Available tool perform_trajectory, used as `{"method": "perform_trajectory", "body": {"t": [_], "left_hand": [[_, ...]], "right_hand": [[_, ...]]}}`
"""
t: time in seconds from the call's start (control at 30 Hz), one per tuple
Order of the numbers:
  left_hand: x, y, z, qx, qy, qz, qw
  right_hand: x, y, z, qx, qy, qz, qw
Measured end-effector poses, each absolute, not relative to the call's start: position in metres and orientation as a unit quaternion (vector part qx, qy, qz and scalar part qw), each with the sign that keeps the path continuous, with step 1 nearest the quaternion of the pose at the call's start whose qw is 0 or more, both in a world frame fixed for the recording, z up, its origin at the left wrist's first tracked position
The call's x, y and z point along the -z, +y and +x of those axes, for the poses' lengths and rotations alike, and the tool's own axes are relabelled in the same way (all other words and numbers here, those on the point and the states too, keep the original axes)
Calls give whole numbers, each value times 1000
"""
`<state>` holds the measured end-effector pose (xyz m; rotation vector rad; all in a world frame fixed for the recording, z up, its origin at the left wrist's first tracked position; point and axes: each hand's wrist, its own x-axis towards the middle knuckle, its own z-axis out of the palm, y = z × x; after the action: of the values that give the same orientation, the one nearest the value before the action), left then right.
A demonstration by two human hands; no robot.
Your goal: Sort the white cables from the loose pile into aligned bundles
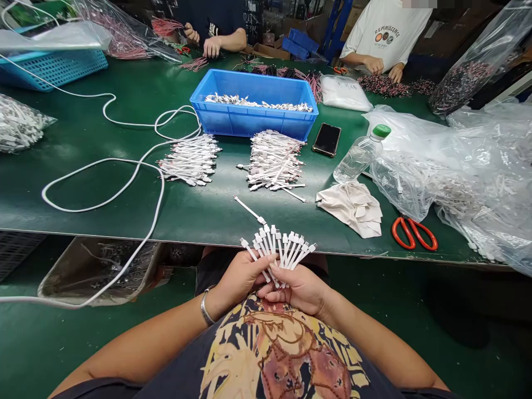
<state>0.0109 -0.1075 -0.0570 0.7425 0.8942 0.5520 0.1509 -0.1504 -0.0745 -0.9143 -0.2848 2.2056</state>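
Note:
A fanned bunch of short white USB cables [286, 246] is held between both hands at the table's front edge, connectors pointing away from me. My left hand [245, 271] pinches the cables on the left side of the fan. My right hand [303, 288] closes round their lower ends, thumb on top. The fingers hide those lower ends in part. One loose short cable [249, 210] lies on the green table just beyond the fan. Farther back are two piles of like cables, a left pile [191, 159] and a right pile [276, 160].
Behind the piles stands a blue bin [253, 124] of small white parts. To the right are a phone [327, 139], bottle [359, 152], cloth [351, 208], red-handled scissors [413, 233] and plastic bags [457, 160]. A long white cord [120, 160] loops leftward. Two people work opposite.

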Motion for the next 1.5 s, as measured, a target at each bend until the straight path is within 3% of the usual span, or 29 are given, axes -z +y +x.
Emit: {"method": "perform_trajectory", "body": {"t": [1.5], "left_hand": [[62, -111, 3, -230, 377, 410, 798]], "right_hand": [[78, -152, 146, -828, -153, -384, 379]]}}
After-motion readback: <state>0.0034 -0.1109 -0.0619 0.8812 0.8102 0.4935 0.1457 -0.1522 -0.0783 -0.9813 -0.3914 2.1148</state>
